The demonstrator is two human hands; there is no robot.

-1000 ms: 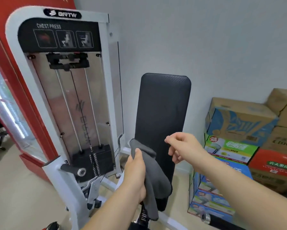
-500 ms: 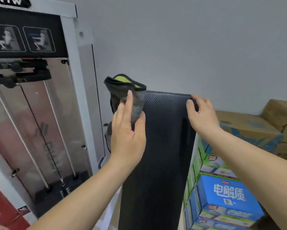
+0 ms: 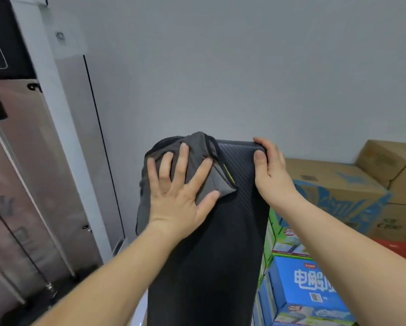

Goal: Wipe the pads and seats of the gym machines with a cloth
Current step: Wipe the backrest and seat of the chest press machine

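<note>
Pressing cloth (image 3: 198, 158) flat-palmed at pad (image 3: 220, 243) top, left hand (image 3: 176, 194) splayed; right hand (image 3: 271, 175) gripped 1 o'clock corner; wiping barely begun.

The back pad (image 3: 223, 231) is looking like matt black vinyl with a fine ribbed weave texture. The cloth (image 3: 197, 161) is showing as soft grey fabric. Boxes (image 3: 333, 184) are looking like plain cardboard, and the machine frame (image 3: 54, 128) is showing smooth white painted metal.

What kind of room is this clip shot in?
Likely a small gym corner that doubles as storage: a weight-stack machine, its black back pad under a grey cloth, and stacked cartons against the wall.
</note>
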